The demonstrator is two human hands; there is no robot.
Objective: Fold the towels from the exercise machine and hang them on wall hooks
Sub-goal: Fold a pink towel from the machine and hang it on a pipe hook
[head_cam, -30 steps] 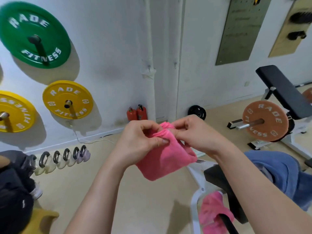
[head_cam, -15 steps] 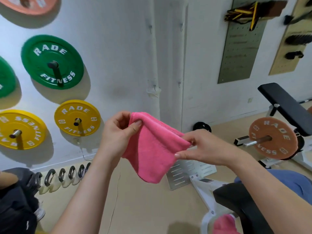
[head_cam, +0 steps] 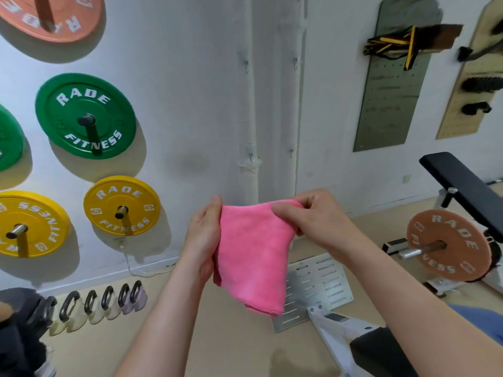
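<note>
A folded pink towel [head_cam: 253, 257] hangs in front of me, held up by both hands. My left hand [head_cam: 202, 240] grips its left edge, thumb in front. My right hand [head_cam: 313, 216] pinches its top right corner. On the white wall straight above the towel are small metal hooks: two lower hooks [head_cam: 250, 155] [head_cam: 291, 152] and two upper hooks [head_cam: 246, 63] [head_cam: 295, 62]. All of these hooks are bare. The white frame and black pad of the exercise machine [head_cam: 362, 346] show at the bottom right.
Green [head_cam: 85, 115] and yellow [head_cam: 121, 205] weight plates stick out on pegs from the left wall. Kettlebells [head_cam: 100, 303] line the floor below them. A black bench [head_cam: 462, 186] with an orange plate [head_cam: 446, 244] stands at right. Pegboards [head_cam: 392, 85] hang at upper right.
My view has tilted up the wall, bringing the hooks into sight. The towel has been turned and spread flatter between my hands; the second pink towel on the machine has left the view.
</note>
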